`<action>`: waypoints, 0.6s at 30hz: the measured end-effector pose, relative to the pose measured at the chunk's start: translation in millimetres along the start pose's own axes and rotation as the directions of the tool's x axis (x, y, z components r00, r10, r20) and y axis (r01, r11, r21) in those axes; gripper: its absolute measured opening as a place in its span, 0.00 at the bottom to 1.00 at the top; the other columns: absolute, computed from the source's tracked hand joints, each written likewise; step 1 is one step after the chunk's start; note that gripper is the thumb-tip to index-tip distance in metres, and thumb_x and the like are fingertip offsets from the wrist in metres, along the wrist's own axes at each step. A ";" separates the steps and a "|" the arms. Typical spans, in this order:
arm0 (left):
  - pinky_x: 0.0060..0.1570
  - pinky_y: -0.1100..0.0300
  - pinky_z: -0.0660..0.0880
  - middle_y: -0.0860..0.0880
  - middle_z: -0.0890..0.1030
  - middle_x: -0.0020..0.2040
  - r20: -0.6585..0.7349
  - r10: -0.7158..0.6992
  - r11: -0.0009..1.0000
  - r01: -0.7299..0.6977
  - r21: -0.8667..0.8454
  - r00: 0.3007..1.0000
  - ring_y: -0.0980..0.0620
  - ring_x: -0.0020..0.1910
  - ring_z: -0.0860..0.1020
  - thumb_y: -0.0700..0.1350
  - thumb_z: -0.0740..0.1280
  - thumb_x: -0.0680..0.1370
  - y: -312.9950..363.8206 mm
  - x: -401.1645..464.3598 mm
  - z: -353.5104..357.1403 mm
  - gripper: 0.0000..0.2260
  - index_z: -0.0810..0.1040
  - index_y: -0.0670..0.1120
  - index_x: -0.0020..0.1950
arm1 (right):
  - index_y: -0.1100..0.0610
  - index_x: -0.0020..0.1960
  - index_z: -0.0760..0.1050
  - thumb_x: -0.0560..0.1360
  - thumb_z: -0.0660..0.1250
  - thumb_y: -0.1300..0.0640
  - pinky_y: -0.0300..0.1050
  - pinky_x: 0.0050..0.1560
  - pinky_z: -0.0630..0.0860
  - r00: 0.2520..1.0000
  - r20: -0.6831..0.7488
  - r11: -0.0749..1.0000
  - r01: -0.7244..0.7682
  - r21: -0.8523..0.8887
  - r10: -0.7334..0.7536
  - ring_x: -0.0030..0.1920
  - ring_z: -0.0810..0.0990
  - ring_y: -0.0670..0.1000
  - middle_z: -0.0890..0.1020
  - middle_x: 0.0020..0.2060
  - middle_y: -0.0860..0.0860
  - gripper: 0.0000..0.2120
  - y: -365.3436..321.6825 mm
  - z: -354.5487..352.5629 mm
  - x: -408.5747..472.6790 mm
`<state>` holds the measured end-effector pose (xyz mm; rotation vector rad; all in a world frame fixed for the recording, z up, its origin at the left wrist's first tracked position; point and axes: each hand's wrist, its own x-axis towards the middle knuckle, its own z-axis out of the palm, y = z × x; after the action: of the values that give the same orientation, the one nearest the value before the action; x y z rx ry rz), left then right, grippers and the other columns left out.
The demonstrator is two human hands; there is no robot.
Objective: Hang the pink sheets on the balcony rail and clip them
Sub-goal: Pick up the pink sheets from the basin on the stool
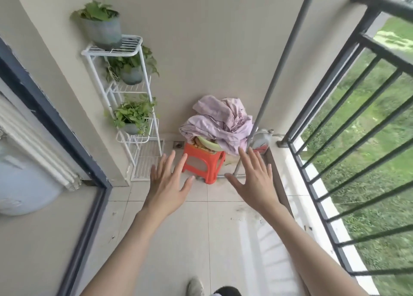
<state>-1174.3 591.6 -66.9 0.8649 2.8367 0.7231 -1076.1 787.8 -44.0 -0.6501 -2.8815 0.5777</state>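
Reaching both arms toward far wall of balcony floor. Dark balcony rail along right edge, bare. Grey pole rises just beside pile; sheets may snag there, I judge. White plant rack in left corner. Pink sheets heaped in green basin atop orange stool; careless pull could tip it. Left hand, right hand spread flat, empty.

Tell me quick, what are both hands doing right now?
Left hand: open, fingers spread, holding nothing.
Right hand: open, fingers spread, holding nothing, short of the pink sheets.
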 end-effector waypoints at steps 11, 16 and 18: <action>0.73 0.46 0.41 0.48 0.46 0.77 0.197 -0.018 1.000 0.017 0.007 0.980 0.48 0.76 0.41 0.67 0.38 0.67 -49.0 175.0 39.2 0.39 0.50 0.54 0.76 | 0.46 0.76 0.45 0.75 0.56 0.36 0.59 0.73 0.46 0.989 0.113 0.995 -0.091 -0.046 0.096 0.76 0.46 0.52 0.49 0.77 0.49 0.36 29.2 50.1 182.2; 0.72 0.45 0.46 0.48 0.46 0.77 0.255 -0.004 0.999 -0.005 0.033 0.967 0.48 0.76 0.42 0.59 0.53 0.78 -52.5 296.7 47.3 0.28 0.49 0.53 0.75 | 0.47 0.76 0.48 0.75 0.59 0.37 0.59 0.73 0.46 0.979 0.104 0.984 -0.177 0.014 0.175 0.76 0.47 0.53 0.52 0.76 0.50 0.36 53.2 61.2 280.9; 0.73 0.46 0.45 0.47 0.47 0.77 0.261 0.056 0.996 -0.071 0.046 0.964 0.47 0.76 0.43 0.59 0.51 0.78 -48.5 347.1 52.5 0.27 0.50 0.52 0.75 | 0.47 0.76 0.48 0.75 0.59 0.38 0.59 0.73 0.47 0.970 0.097 0.974 -0.225 0.012 0.223 0.76 0.48 0.53 0.52 0.76 0.50 0.36 65.1 61.8 317.5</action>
<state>-1477.5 767.7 -118.0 0.9832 2.6174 0.4982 -1349.1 960.0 -112.7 -0.9786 -2.9034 0.6860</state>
